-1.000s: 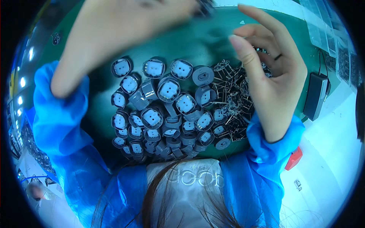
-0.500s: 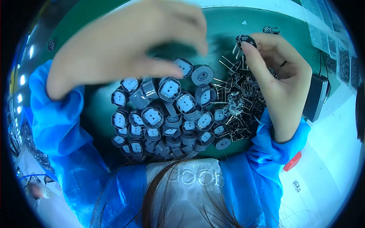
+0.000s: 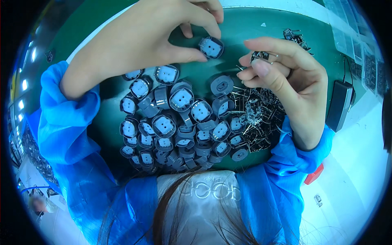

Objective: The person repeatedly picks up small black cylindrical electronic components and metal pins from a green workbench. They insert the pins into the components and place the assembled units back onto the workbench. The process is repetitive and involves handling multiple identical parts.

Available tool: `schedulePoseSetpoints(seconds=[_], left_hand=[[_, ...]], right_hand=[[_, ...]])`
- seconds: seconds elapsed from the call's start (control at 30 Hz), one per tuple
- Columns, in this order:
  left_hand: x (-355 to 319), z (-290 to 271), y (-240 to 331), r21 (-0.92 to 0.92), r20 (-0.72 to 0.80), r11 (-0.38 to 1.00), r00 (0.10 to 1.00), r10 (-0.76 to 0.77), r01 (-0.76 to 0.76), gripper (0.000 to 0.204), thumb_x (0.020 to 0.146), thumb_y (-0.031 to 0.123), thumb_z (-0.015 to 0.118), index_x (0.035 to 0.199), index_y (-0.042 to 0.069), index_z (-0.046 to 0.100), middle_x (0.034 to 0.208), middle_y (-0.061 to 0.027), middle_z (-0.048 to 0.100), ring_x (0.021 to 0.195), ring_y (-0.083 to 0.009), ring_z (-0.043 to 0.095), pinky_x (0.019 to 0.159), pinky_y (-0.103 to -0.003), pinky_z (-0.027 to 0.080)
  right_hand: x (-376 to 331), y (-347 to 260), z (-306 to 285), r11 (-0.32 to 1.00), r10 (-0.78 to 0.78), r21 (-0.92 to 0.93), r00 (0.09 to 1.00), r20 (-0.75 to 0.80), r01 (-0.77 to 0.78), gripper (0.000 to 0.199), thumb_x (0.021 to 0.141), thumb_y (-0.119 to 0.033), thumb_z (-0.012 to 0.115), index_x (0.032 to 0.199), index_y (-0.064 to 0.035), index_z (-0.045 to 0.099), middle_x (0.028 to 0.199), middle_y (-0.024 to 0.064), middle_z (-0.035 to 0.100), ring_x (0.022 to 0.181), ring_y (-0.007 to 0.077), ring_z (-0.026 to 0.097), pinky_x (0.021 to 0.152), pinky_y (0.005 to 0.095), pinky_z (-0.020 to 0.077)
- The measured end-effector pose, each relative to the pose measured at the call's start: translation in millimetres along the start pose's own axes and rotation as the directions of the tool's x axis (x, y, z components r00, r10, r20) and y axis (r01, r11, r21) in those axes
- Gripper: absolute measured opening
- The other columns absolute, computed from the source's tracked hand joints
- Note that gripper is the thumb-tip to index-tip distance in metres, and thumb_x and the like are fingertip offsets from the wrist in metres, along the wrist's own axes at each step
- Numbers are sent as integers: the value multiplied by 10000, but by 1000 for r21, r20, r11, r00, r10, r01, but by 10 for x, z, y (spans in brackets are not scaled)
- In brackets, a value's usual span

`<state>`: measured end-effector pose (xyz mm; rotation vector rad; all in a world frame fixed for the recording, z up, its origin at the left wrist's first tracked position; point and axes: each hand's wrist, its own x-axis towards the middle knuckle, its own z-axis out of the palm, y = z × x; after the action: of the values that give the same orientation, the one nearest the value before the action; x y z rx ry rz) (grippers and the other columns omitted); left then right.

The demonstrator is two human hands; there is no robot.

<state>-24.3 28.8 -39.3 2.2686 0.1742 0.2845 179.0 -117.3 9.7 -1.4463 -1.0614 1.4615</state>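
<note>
My left hand (image 3: pixel 163 41) reaches in over the far side of the green mat, its thumb and forefinger closed around a round grey plastic housing (image 3: pixel 211 47). That housing has a pale inner face with two dark holes. Across from it, my right hand (image 3: pixel 296 77) pinches a small black circuit board (image 3: pixel 261 56) with thin metal prongs, which point to the right. Below my hands lies a cluster of similar grey housings (image 3: pixel 181 99), most with the pale face up. To its right, under my right hand, is a tangled pile of black circuit boards with prongs (image 3: pixel 255 112).
A few more prong boards (image 3: pixel 297 38) lie at the far right of the green mat (image 3: pixel 241 24). Clear plastic bins (image 3: pixel 355 45) stand at the right edge, near a black box with a cable (image 3: pixel 340 105). A red object (image 3: pixel 313 174) lies at the lower right.
My left hand has taken a grey housing from the cluster's far edge and moved it up and right. My right hand has turned the circuit board, so its prongs now point right rather than down.
</note>
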Motion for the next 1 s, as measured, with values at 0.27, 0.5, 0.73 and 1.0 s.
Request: schedulePoseSetpoints(seconds=[0.27,0.5,0.73,1.0], left_hand=[[-15,214,415,-67,-271,992,955,-121,106,407,672,-29,742,1065,-7,641,983,-100,676,863,-172,667,744,-270,550],[-49,251,613,-468,-210,831,876,-434,300,315,703,-35,767,994,-34,647,927,-85,687,824,-126,691,741,-247,562],[-65,268,622,-424,-262,865,878,-401,268,314,698,-53,774,987,-46,651,912,-93,688,818,-139,699,740,-256,576],[-78,284,626,-459,-272,850,869,-413,260,319,694,-68,774,985,-52,646,886,-106,689,820,-149,702,746,-268,585]], right_hand=[[51,129,77,731,-496,-557,868,-36,394,214,829,4,710,1038,41,687,977,107,688,891,161,641,799,277,510],[26,120,156,684,-598,-561,799,-66,466,162,776,82,720,931,48,685,958,121,670,884,166,642,779,276,524],[24,163,222,746,-575,-476,812,-105,466,129,801,105,687,922,76,654,1004,133,637,897,170,641,786,279,544],[23,161,247,674,-607,-581,790,-85,455,149,789,123,684,922,61,658,969,119,654,850,168,652,779,276,546]])
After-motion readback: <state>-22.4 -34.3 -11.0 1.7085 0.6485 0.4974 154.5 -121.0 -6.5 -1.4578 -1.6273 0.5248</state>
